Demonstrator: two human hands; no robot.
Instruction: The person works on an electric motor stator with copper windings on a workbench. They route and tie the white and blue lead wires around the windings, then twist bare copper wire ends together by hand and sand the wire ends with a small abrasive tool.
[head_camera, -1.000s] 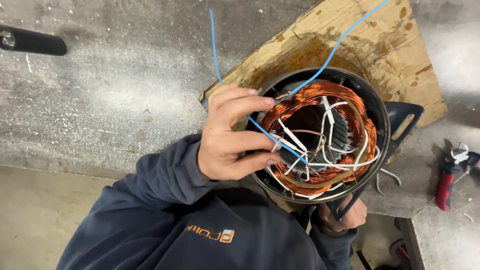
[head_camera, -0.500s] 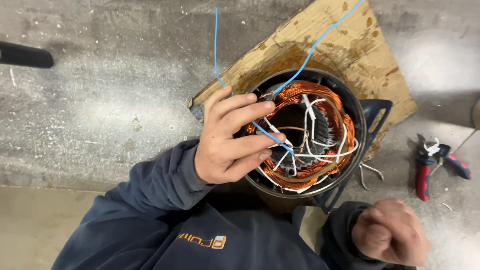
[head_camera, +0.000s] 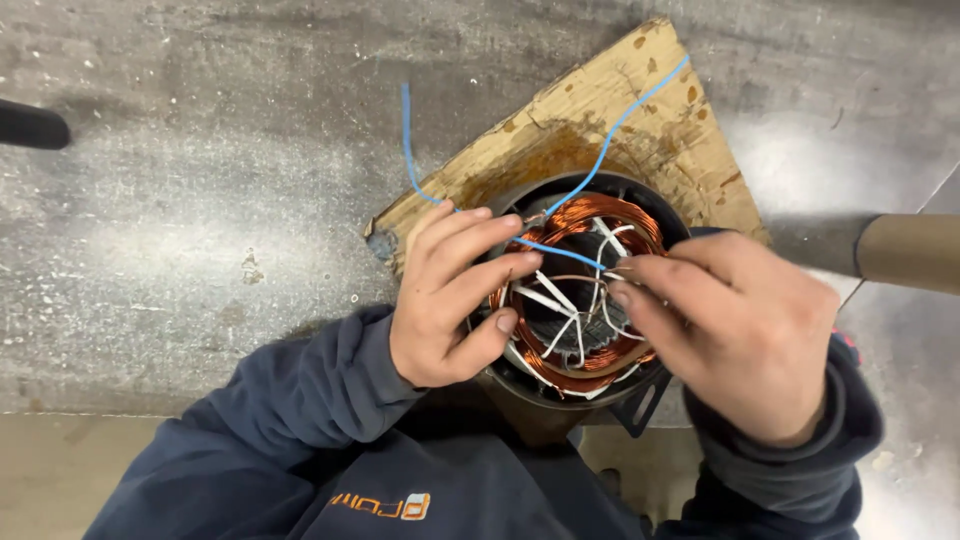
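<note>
Left hand: fingers curled over the round dark motor housing with copper windings, pinching a thin blue wire.
Right hand: fingertips pinched on white sleeved leads beside it.

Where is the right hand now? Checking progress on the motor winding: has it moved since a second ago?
Yes. The right hand rose from below the stator onto its right rim, fingertips at the copper coils.
</note>
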